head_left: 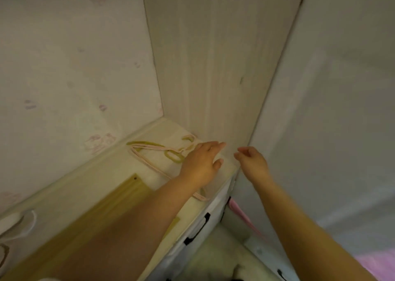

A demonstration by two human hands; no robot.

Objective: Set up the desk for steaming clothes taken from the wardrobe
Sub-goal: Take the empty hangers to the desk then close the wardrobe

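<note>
- No readable text, labels, brands or numbers anywhere in the head view.
- Wallpaper: faint pink motifs only, too blurred to tell if any are letters.
- White fabric below the shelf edge: black marks, shapes not legible as characters.

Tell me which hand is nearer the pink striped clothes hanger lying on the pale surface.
Left. The left hand reaches over the pink striped clothes hanger, its forearm crossing the hanger's lower bar. The right hand hovers further right, by the white wardrobe door edge, clear of it.
</note>
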